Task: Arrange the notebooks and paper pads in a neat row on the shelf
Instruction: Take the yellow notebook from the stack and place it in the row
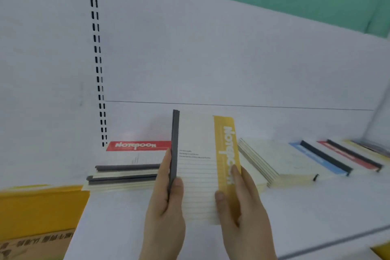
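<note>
Gripped from both sides, a yellow-banded notebook (pixel 200 164) is held upright above the white shelf (pixel 306 207), roughly at centre, its grey spine turned to the left and its yellow strip w/ the "Notebook" lettering on the right. The spine edge is clamped by the left hand (pixel 166 207), thumb on the lined cover and fingers curled behind. The yellow-strip edge is pinched by the right hand (pixel 240 207), thumb on the front, fingers laid along the strip. Behind the left hand, a stack of notebooks (pixel 126 173) w/ grey spines is lying flat, topped by a cover w/ a red band. To the right, a cream pile of pads (pixel 274 160) is lying flat and fanned slightly, and further right a blue-banded notebook (pixel 316 158) and a red-banded notebook (pixel 350 157) are lying side by side, approx. parallel. At bottom left, a yellow cardboard box (pixel 38 213) is seen, blurred.
</note>
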Demonstrator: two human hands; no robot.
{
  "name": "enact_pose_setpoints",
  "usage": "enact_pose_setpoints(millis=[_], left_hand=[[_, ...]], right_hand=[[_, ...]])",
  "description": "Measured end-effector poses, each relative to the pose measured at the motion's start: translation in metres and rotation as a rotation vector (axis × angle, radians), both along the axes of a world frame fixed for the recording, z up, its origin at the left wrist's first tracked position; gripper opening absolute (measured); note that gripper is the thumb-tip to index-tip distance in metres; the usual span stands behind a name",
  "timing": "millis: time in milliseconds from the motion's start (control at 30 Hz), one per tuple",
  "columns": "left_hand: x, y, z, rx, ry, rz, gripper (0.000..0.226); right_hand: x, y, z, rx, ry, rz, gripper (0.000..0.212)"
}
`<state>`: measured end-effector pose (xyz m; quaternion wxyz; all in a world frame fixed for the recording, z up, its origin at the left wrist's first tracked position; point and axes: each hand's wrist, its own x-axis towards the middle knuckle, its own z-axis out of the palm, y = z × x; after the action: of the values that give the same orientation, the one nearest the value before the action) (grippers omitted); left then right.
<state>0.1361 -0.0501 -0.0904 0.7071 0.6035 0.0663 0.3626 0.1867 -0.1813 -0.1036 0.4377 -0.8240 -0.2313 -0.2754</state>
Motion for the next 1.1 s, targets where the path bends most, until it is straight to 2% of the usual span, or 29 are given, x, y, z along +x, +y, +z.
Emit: enact_pose_setpoints(millis=[167,300,433,600,767,900,1100], left_hand=[[0.017,-0.069,0.009,0.296,0.091,-0.068,0.06],[0.026,-0.151,0.018,0.317,0.172,-0.221,0.066],[0.042,-0.238,0.02,0.328,0.16,-0.294,0.062],[0.065,-0.342,0.02,0.319,0.147,-0.359,0.057],[0.087,-0.425,0.024,0.344,0.111,-0.419,0.053],[0.118,-0.47,0.024,0.395,0.109,-0.534,0.059],[0.197,-0.512,0.009,0.644,0.12,-0.58,0.079]], right_hand=[[0.001,-0.075,0.008,-0.009,0.058,-0.034,0.063],[-0.001,-0.164,0.019,-0.14,0.185,-0.116,0.075],[-0.003,-0.266,0.034,-0.296,0.289,-0.136,0.096],[-0.001,-0.391,0.039,-0.423,0.182,-0.292,0.084],[0.009,-0.471,0.035,-0.537,0.204,-0.376,0.096],[0.036,-0.517,0.027,-0.477,0.169,-0.446,0.093],[0.104,-0.576,0.006,-0.553,0.135,-0.567,0.092]])
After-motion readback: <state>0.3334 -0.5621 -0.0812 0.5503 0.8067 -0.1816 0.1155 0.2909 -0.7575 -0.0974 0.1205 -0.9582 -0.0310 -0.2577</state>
